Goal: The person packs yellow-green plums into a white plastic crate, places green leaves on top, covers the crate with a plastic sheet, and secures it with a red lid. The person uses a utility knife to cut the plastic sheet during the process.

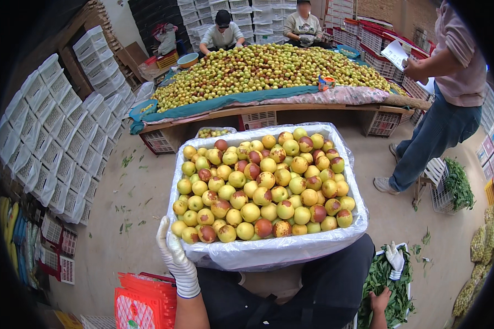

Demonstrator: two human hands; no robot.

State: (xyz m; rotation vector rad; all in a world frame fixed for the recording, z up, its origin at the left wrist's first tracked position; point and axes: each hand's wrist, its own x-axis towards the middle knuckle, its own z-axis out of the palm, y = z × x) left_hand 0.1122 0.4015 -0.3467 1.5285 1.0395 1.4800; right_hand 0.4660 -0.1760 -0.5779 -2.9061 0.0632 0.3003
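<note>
A plastic-lined crate [267,251] heaped with yellow-green and reddish-brown jujubes [267,185] sits in front of me, its near edge above my lap. My left hand [175,255], in a white striped knit glove, grips the crate's near left corner, thumb and fingers on the liner. My right hand [379,299] is bare and reaches into green leaves [378,271] in a crate at my right side; its fingertips are partly hidden among the leaves. A loose white glove [395,261] lies on those leaves, just beyond the hand.
Red plastic lids [146,300] are stacked at my left. Ahead, a long low table [230,113] bears a jujube heap, with two people seated behind. Another person [448,82] stands at right holding paper. Lined crates [61,135] rise at left; leaves fill another crate [442,197] at right.
</note>
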